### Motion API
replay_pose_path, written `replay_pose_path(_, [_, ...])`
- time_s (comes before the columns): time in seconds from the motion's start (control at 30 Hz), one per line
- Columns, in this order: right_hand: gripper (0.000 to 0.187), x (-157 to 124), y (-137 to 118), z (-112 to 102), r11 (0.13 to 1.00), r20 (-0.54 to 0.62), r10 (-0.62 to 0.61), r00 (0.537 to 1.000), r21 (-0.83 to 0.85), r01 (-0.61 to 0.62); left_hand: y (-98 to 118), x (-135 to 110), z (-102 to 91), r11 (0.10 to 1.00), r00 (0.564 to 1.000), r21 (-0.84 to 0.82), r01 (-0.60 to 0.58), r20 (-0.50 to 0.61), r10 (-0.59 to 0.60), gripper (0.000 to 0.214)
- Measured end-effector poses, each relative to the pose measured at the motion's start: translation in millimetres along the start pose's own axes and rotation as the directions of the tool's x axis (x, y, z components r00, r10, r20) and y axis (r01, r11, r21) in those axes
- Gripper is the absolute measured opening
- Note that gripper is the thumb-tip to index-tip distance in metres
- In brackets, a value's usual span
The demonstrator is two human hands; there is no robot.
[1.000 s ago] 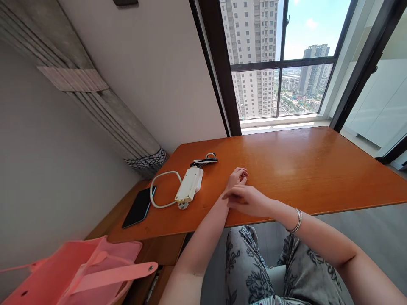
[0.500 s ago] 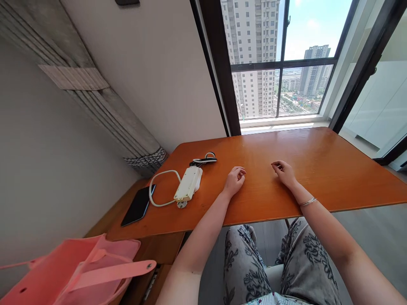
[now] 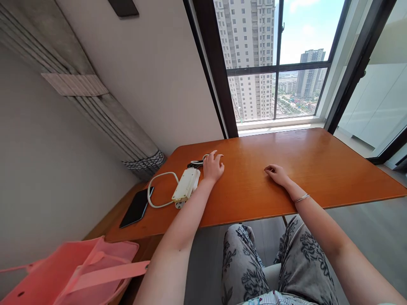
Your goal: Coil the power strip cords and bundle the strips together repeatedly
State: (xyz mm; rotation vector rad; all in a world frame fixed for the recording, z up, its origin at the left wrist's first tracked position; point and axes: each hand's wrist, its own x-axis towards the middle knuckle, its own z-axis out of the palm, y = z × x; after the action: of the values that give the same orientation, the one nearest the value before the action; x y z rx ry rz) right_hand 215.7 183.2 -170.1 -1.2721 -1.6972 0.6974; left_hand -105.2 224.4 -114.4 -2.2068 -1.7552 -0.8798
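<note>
L hand [image 3: 213, 166]: palm down, fingers spread wide, laid over coiled blk/wht cable [image 3: 197, 162] at far-left part of table [image 3: 318, 169]. Fingertips on the coil; can't tell if it grips.

Cable lies just far of white power strip [image 3: 186, 185], by its far end. Strip's pale cord [image 3: 148, 193] loops out left. Dark phone [image 3: 137, 206] left of loop, corner at the cord.

R hand [image 3: 278, 173]: rests on tabletop, well right of L, fingers loosely curled, empty; bracelet [image 3: 301, 198] at wrist.

Pink bag [image 3: 73, 271] near-left, below table level.

silver bangle [image 3: 301, 198] — grey floral trousers [image 3: 251, 262]
</note>
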Motion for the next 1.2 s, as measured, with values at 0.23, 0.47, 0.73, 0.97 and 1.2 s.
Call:
replay_pose_path(0.23, [0.017,0.8,0.6,0.7,1.000,0.025,0.020,0.999,0.017,-0.020,-53.6,16.1,-14.1,0.927,0.944,0.348,0.141,0.236,-0.231,0.075])
replay_pose_path(0.47, [0.016,2.8,3.6,1.5,0.999,0.023,0.038,0.999,0.020,-0.038,-60.2,13.5,-13.5,0.879,0.929,0.475,0.037,0.307,-0.205,0.062])
replay_pose_path(0.73, [0.015,3.0,1.3,1.4,0.999,0.024,0.019,1.000,0.032,-0.020,-32.1,17.9,-15.1,0.932,0.929,0.351,-0.086,0.366,-0.052,0.060])
replay_pose_path(0.97, [0.026,-1.7,-10.1,5.7,0.997,-0.014,-0.043,0.999,0.056,0.044,26.7,15.2,-2.6,0.964,0.930,0.091,-0.249,0.300,0.212,0.056])
replay_pose_path(1.2, [0.073,-12.4,-27.1,7.2,0.969,-0.023,-0.248,0.969,0.020,0.248,97.0,5.6,10.6,0.921,0.889,-0.090,-0.379,0.239,0.390,0.056])
